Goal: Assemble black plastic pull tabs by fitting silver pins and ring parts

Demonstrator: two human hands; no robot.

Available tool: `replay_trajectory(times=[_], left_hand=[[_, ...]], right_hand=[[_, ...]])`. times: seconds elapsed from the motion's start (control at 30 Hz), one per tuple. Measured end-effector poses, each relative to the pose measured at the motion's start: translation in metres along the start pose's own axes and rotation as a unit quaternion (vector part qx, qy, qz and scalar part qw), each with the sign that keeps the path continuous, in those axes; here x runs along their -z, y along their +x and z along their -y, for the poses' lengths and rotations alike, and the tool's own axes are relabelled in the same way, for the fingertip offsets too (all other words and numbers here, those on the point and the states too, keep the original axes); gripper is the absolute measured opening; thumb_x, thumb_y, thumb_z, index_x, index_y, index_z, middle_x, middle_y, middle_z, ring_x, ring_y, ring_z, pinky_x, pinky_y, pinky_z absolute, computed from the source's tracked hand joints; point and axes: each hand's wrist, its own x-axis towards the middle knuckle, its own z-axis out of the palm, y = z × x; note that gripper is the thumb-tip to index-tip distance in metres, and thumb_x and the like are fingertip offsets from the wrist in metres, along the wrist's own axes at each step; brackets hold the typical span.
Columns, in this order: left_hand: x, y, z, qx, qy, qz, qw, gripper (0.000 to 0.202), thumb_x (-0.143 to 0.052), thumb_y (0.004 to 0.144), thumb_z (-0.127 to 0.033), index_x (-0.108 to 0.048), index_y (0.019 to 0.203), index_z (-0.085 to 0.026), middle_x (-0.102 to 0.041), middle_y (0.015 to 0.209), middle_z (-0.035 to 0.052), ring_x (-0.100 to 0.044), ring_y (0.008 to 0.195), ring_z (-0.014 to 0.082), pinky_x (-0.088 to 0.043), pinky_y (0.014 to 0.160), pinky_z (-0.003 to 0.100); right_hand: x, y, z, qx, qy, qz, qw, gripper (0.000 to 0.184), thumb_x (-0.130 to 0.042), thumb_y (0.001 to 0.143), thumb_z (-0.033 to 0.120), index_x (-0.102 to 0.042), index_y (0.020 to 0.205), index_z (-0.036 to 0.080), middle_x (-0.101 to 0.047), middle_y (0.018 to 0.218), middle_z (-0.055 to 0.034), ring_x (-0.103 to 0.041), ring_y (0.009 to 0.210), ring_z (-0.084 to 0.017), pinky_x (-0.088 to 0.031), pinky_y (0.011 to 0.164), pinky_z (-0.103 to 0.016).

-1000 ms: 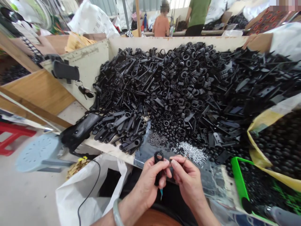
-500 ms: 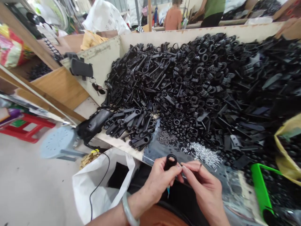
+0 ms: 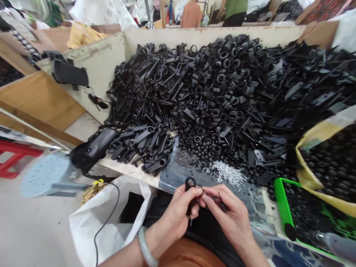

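My left hand (image 3: 178,215) is closed round a black plastic handle part (image 3: 190,184) whose ring end sticks up above my thumb. My right hand (image 3: 228,215) pinches at the same part from the right, fingertips touching those of the left hand; a thin dark piece lies across its fingers. Both hands hover at the near edge of the workbench (image 3: 130,171). Just beyond them lie a small heap of silver pins (image 3: 226,173) and a patch of dark screws (image 3: 185,158). A big pile of black plastic parts (image 3: 211,96) fills the bench.
A green tray (image 3: 280,207) and a yellow bag (image 3: 319,141) of black pieces sit at the right. A white bag (image 3: 94,226) hangs below the bench edge, with a cable over it. A grey stool (image 3: 44,178) stands left. Two people work at the far back.
The view swung left and back. My hands stay together on the handle part, and the right fingers have shifted slightly along it.
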Motion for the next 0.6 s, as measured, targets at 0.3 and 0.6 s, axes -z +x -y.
replay_trajectory(times=[0.3,0.6], left_hand=[[0.001,-0.005,-0.005,0.058,0.046,0.012,0.997,0.030,-0.078,0.072,-0.038,-0.060,0.078,-0.015,-0.060,0.062,-0.0017,-0.042,0.046,0.0055,-0.022,0.046,0.022],[0.008,-0.015,-0.014,0.086,0.076,0.108,0.987,0.040,-0.062,0.065,-0.014,-0.065,0.105,-0.012,-0.070,0.079,0.0038,-0.049,0.054,0.0069,-0.031,0.054,0.023]], right_hand=[[0.003,-0.003,0.000,-0.014,-0.023,0.007,1.000,0.010,-0.065,0.096,0.026,-0.073,0.096,0.021,-0.063,0.068,0.0017,-0.054,0.052,-0.011,-0.044,0.049,-0.021],[0.012,-0.007,-0.008,-0.067,-0.007,-0.007,0.998,0.011,-0.064,0.094,0.030,-0.069,0.092,0.020,-0.062,0.071,0.0018,-0.049,0.051,-0.010,-0.041,0.046,-0.021]])
